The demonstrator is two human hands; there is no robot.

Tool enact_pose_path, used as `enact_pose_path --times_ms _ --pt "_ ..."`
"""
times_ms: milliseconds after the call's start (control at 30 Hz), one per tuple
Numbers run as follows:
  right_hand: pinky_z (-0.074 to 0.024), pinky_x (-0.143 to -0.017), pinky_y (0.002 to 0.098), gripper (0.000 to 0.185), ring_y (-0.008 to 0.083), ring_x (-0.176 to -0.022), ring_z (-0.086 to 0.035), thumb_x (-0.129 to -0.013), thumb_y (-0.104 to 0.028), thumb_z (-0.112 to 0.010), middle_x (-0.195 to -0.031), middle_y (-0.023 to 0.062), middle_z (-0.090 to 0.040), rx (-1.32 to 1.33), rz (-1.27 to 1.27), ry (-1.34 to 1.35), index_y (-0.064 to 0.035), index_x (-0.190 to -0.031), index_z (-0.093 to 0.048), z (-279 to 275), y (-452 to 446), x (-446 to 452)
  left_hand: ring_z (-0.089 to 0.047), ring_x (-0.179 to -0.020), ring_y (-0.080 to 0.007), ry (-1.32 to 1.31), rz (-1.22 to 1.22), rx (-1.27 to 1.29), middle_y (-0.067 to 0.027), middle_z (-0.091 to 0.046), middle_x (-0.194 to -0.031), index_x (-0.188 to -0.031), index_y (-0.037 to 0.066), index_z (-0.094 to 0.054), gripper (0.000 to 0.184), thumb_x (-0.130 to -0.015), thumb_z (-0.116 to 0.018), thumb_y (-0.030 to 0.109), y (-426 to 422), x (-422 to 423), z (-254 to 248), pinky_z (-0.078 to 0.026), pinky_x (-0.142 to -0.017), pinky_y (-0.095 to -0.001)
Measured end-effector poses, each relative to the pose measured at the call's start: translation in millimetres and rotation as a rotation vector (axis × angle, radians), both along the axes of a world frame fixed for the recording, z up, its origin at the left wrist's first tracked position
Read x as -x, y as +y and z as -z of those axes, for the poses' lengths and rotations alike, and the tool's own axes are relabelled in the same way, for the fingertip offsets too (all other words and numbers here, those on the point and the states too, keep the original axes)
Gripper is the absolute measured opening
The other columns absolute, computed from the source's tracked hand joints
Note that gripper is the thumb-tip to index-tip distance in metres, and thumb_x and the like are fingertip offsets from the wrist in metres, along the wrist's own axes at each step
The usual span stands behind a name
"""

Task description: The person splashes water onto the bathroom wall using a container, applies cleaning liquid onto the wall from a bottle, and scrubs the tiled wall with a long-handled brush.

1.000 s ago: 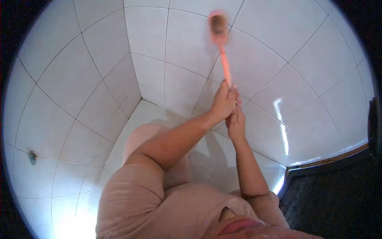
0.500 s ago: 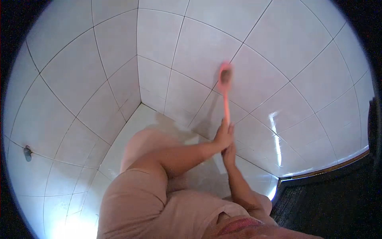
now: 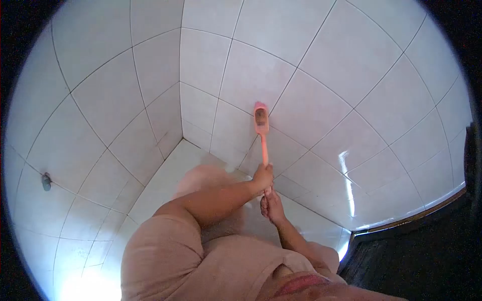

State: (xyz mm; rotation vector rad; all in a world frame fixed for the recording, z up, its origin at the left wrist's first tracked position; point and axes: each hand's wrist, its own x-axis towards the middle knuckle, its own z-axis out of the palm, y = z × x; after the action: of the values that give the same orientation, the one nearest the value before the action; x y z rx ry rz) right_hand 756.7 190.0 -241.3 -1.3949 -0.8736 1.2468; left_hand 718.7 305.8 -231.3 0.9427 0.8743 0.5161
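A long-handled pink-orange scrub brush [image 3: 261, 120] reaches up to the tiled wall [image 3: 321, 95], its pink bristles at the head's tip against the tiles near a grout joint. Around the handle, just below the brush's neck, my left hand [image 3: 262, 178] is closed. Lower down, my right hand [image 3: 272, 204] is wrapped about the end of the handle, close under the left. Part of the handle is hidden by the fingers of both hands.
A second tiled wall [image 3: 100, 115] meets the first in a corner on the left, with a small dark fitting [image 3: 46, 181] on it. Pale floor [image 3: 163, 175] lies below. A dark surface [image 3: 401, 266] stands at the lower right.
The brush head has moved down and to the left along the wall tiles. Both hands have moved left and slightly down with the handle, and the view has shifted a little.
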Motion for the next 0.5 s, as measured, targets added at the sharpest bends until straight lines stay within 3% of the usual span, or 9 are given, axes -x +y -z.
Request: enact_pose_path --times_ms 67,133,233,300,367,400,467,500 --pt "-0.0286 -0.035 0.0205 0.049 0.0080 -0.039 -0.035 -0.086 -0.043 -0.035 -0.051 -0.0026 -0.037 0.022 0.027 -0.071 -0.0098 -0.122 -0.030 -1 2 -11 -0.039 -0.046 -0.0131 -0.177 -0.074 0.030 -0.0039 -0.041 -0.060 -0.088 0.006 -0.038 0.022 -0.088 -0.038 0.028 1 -9 -4 -0.035 -0.040 -0.0297" --pt "-0.0268 -0.035 0.0209 0.048 0.0073 -0.038 -0.032 -0.087 -0.040 -0.035 -0.051 -0.0025 -0.035 -0.198 0.097 -0.397 -0.0085 -0.123 -0.030 -23 30 -27 -0.040 -0.046 -0.0133 -0.186 -0.099 -0.209 -0.0039 -0.041 -0.059 -0.084 0.006 -0.037 0.022 -0.088 -0.037 0.028 23 -18 -36 -0.035 -0.038 -0.0294" --pt "-0.0268 -0.036 0.0215 0.045 0.0065 -0.039 -0.031 -0.088 -0.037 -0.035 -0.052 -0.0018 -0.035 -0.335 0.135 -0.495 -0.0068 -0.122 -0.034 -122 75 -16 -0.035 -0.042 -0.0122 -0.429 -0.113 -0.375 -0.0021 -0.038 -0.057 -0.081 0.008 -0.035 0.024 -0.089 -0.033 0.030 49 2 -147 -0.034 -0.038 -0.0275" --pt "-0.0279 -0.037 0.0220 0.047 0.0064 -0.042 -0.033 -0.088 -0.037 -0.035 -0.053 -0.0012 -0.036 -0.387 0.137 -0.568 -0.0061 -0.125 -0.033 -158 90 -7 -0.038 -0.042 -0.0111 -0.517 -0.104 -0.350 -0.0012 -0.037 -0.053 -0.078 0.007 -0.035 0.021 -0.089 -0.033 0.026 68 8 -189 -0.033 -0.037 -0.0275" --pt "-0.0325 -0.042 0.0247 0.048 0.0096 -0.046 -0.037 -0.089 -0.035 -0.034 -0.056 0.0017 -0.038 -0.212 0.053 -0.279 -0.0058 -0.127 -0.029 -170 99 -7 -0.036 -0.043 -0.0108 -0.525 -0.065 -0.354 -0.0007 -0.036 -0.054 -0.078 0.008 -0.034 0.024 -0.089 -0.033 0.030 72 12 -185 -0.033 -0.038 -0.0274" --pt "-0.0325 -0.042 0.0247 0.048 0.0096 -0.046 -0.037 -0.089 -0.035 -0.034 -0.056 0.0017 -0.038 -0.212 0.050 -0.281 -0.0058 -0.127 -0.029 -156 101 -9 -0.035 -0.045 -0.0104 -0.542 -0.026 -0.363 -0.0003 -0.035 -0.056 -0.078 0.009 -0.033 0.028 -0.089 -0.033 0.034 76 15 -185 -0.034 -0.039 -0.0274" --pt "-0.0263 -0.035 0.0224 0.038 0.0062 -0.040 -0.031 -0.089 -0.033 -0.034 -0.055 -0.0014 -0.038 -0.379 0.140 -0.644 -0.0049 -0.114 -0.038 -93 98 -17 -0.036 -0.046 -0.0106 -0.504 -0.061 -0.418 -0.0004 -0.035 -0.056 -0.078 0.009 -0.033 0.028 -0.089 -0.033 0.034 66 13 -135 -0.034 -0.040 -0.0272" --pt "-0.0269 -0.036 0.0223 0.037 0.0063 -0.040 -0.032 -0.089 -0.032 -0.033 -0.055 -0.0014 -0.037 -0.373 0.139 -0.661 -0.0048 -0.113 -0.039 -58 89 -19 -0.036 -0.046 -0.0108 -0.381 -0.054 -0.375 -0.0006 -0.035 -0.056 -0.079 0.008 -0.033 0.027 -0.089 -0.033 0.033 58 13 -106 -0.035 -0.041 -0.0271"
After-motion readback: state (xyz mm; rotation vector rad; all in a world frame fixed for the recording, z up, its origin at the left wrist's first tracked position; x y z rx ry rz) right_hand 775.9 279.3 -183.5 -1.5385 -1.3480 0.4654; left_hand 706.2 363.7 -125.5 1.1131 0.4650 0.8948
